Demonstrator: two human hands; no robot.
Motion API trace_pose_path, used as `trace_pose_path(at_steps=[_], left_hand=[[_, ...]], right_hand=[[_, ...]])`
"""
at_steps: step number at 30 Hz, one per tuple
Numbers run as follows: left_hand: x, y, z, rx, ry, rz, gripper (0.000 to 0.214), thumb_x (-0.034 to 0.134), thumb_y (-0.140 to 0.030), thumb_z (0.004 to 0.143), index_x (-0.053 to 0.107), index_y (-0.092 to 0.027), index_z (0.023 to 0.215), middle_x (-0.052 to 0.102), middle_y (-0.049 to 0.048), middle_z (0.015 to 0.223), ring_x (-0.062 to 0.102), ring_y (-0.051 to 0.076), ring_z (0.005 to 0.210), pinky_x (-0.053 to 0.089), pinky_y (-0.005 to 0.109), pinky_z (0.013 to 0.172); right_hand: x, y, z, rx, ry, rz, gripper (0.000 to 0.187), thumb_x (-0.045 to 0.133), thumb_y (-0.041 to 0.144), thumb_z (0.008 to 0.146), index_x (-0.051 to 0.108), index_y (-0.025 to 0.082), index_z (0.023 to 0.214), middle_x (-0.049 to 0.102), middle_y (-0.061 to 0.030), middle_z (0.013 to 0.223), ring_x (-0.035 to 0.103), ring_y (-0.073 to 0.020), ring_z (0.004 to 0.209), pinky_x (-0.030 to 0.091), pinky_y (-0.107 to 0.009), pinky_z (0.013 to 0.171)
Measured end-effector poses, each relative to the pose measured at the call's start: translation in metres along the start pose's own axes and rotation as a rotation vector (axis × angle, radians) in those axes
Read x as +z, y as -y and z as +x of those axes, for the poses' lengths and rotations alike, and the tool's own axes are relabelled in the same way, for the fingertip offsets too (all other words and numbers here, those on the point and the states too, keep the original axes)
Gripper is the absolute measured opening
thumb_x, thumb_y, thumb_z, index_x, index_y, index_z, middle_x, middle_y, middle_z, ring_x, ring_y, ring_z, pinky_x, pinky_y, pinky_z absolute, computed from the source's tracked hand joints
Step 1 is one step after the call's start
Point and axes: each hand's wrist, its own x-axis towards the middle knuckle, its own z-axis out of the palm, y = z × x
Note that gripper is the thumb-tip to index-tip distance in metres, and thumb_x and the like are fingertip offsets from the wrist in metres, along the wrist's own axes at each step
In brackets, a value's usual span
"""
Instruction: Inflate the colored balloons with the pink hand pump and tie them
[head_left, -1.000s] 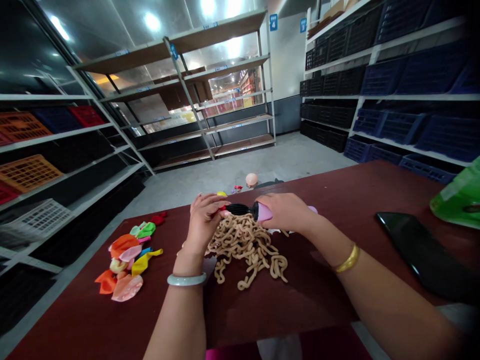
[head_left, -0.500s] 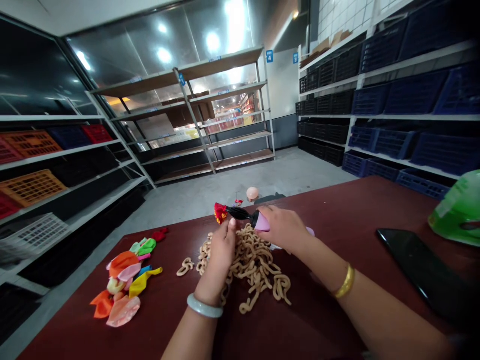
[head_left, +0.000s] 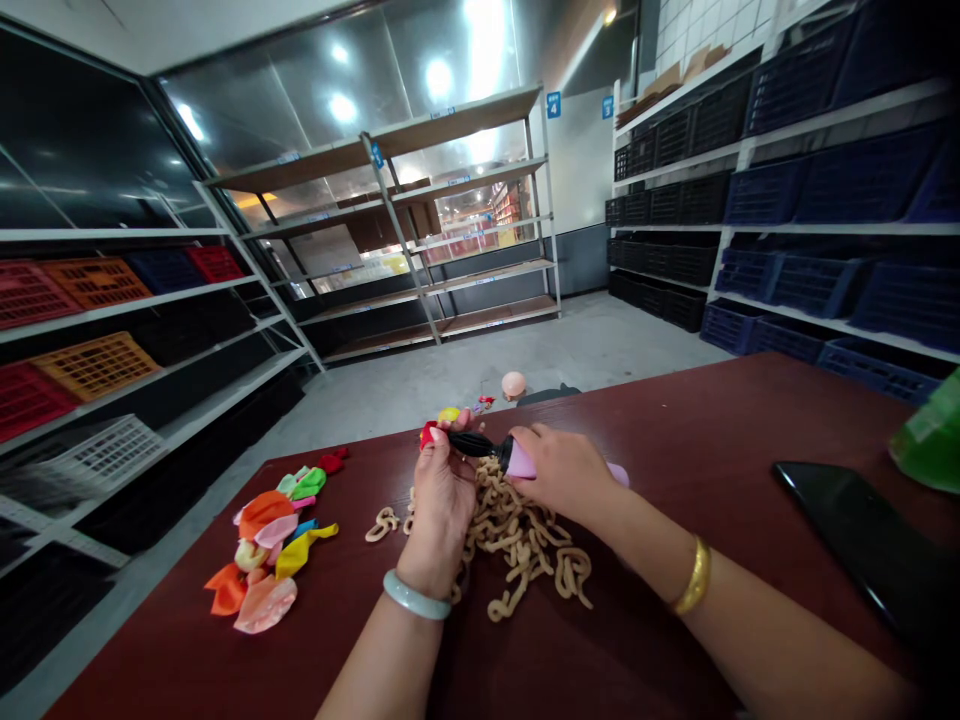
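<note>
My right hand (head_left: 561,468) is wrapped around the pink body of a pink-and-black tool (head_left: 472,443) that looks like a balloon pump. Its black, ribbed front end points left. At that tip, my left hand (head_left: 444,487) pinches a small red piece (head_left: 427,434) that looks like a limp balloon; the fingers partly hide it. A yellow piece (head_left: 448,413) shows just behind my left fingers. Below both hands lies a heap of tan, curled, rope-like pieces (head_left: 517,535). Limp balloons (head_left: 268,515) in several colours are spread to the left.
On the dark red table (head_left: 675,430), a black phone-like slab (head_left: 847,530) and a green package (head_left: 930,440) lie at the right. A round pale pink object (head_left: 514,385) is beyond the far edge. Shelves with crates (head_left: 97,365) stand around the room.
My left hand has turned and its fingers have closed over the red piece at the black tip. The yellow piece has come into sight. My right hand keeps its grip; the view has shifted slightly.
</note>
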Motion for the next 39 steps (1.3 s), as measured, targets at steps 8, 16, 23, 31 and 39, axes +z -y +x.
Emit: trace_pose_path(at_steps=[8,16,23,31,39], left_hand=[[0.001,0.010,-0.007,-0.017,-0.022,0.193,0.022,0.066,-0.036,0.084,0.066,-0.017,0.094,0.070,0.0109,0.111,0.067,0.022,0.099,0.053,0.034,0.083],[0.006,0.005,-0.007,-0.125,-0.096,0.076,0.021,0.060,-0.026,0.084,0.067,-0.016,0.101,0.069,0.0120,0.116,0.065,0.025,0.106,0.052,0.036,0.088],[0.011,0.001,-0.008,-0.165,0.039,-0.094,0.015,0.059,-0.030,0.088,0.063,-0.017,0.080,0.068,0.0113,0.107,0.062,0.028,0.110,0.050,0.046,0.092],[0.010,-0.005,0.000,0.003,0.004,-0.096,0.017,0.058,-0.029,0.091,0.056,-0.018,0.079,0.055,0.0015,0.077,0.055,0.014,0.069,0.049,0.030,0.066],[-0.020,-0.062,0.032,0.196,-0.134,-0.123,0.026,0.048,-0.035,0.095,0.051,-0.017,0.077,0.052,0.0001,0.070,0.053,0.013,0.063,0.046,0.028,0.060]], right_hand=[[-0.005,0.001,-0.001,-0.024,-0.009,-0.011,0.044,0.058,0.041,0.084,0.051,0.023,0.122,0.063,-0.0072,0.105,0.063,-0.0248,0.089,0.041,-0.032,0.068],[-0.007,0.004,-0.003,-0.030,-0.002,-0.037,0.040,0.060,0.040,0.084,0.051,0.023,0.119,0.062,-0.0079,0.103,0.062,-0.0238,0.088,0.040,-0.029,0.067],[-0.003,0.005,-0.002,-0.006,0.022,-0.051,0.038,0.061,0.041,0.082,0.052,0.022,0.115,0.063,-0.0074,0.100,0.063,-0.0235,0.085,0.041,-0.029,0.066],[0.007,0.007,-0.002,-0.025,0.011,-0.055,0.055,0.062,0.052,0.083,0.044,0.023,0.126,0.066,-0.0088,0.101,0.065,-0.0247,0.087,0.041,-0.029,0.066],[0.019,-0.007,0.006,-0.045,0.006,-0.079,0.036,0.060,0.047,0.082,0.051,0.024,0.109,0.067,-0.0066,0.096,0.066,-0.0245,0.084,0.039,-0.030,0.063]])
